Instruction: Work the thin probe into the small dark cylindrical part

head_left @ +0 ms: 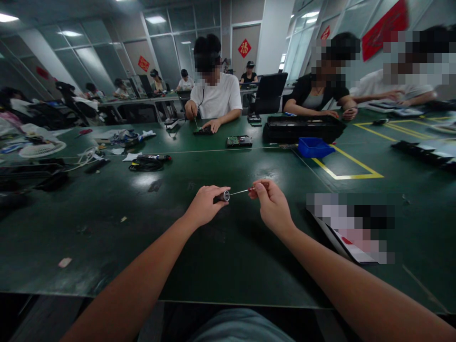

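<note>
My left hand is closed around a short dark cylinder with a silvery ring at its open end, which faces right; most of its body is hidden by my fingers. In my right hand a slim screwdriver is pinched by its reddish handle. Its thin metal shaft points left, and the tip meets or overlaps the cylinder's ringed end; whether it goes inside I cannot tell. Both hands are above the green table.
Right of my right forearm lies a flat object, partly blurred. Farther off are a blue bin, a black casing, a circuit board and a coiled black cable. Across the table a person in white works with a tool.
</note>
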Tool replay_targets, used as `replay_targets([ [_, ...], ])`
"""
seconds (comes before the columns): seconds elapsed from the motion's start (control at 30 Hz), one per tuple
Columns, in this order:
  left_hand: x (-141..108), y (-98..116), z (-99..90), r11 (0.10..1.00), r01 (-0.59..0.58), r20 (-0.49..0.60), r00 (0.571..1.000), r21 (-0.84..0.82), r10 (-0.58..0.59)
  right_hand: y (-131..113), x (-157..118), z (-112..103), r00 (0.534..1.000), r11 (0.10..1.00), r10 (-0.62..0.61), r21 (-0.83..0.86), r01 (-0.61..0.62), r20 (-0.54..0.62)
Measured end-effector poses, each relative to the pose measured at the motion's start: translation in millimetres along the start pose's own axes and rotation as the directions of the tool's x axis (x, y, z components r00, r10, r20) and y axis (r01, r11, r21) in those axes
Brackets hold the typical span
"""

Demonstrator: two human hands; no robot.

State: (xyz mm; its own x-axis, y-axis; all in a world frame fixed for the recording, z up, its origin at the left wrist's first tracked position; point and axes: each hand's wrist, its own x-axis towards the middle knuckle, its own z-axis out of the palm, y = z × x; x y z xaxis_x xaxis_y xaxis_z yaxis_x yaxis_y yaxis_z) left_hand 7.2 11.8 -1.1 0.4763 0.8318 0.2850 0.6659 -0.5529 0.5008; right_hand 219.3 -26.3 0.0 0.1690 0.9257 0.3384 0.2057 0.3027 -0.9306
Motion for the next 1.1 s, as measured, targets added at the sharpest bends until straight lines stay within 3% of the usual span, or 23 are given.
replay_targets([
  [0.33, -1, -8, 4.4, 0.996, 0.016, 0.061, 0.998, 0.088, -0.021, -6, 0, -4, 0.969, 0.957, -0.088, -0.251, 0.147, 0.23],
  [0.7, 0, -10, 4.1, 0.996, 0.047, 0.09, 0.994, 0.077, -0.054, -3, 0, -5, 0.977, 0.917, -0.077, -0.371, 0.148, 0.201],
  [0.97, 0, -4, 2.4, 0.975, 0.175, -0.096, 0.977, -0.139, -0.189, -5, -1, -4, 0.988, 0.933, -0.09, -0.337, 0.127, 0.122],
  [1.1, -1, 0, 1.7, 0.971, 0.172, -0.109, 0.976, -0.163, -0.191, -5, -1, -4, 0.991, 0.94, -0.094, -0.319, 0.119, 0.094],
])
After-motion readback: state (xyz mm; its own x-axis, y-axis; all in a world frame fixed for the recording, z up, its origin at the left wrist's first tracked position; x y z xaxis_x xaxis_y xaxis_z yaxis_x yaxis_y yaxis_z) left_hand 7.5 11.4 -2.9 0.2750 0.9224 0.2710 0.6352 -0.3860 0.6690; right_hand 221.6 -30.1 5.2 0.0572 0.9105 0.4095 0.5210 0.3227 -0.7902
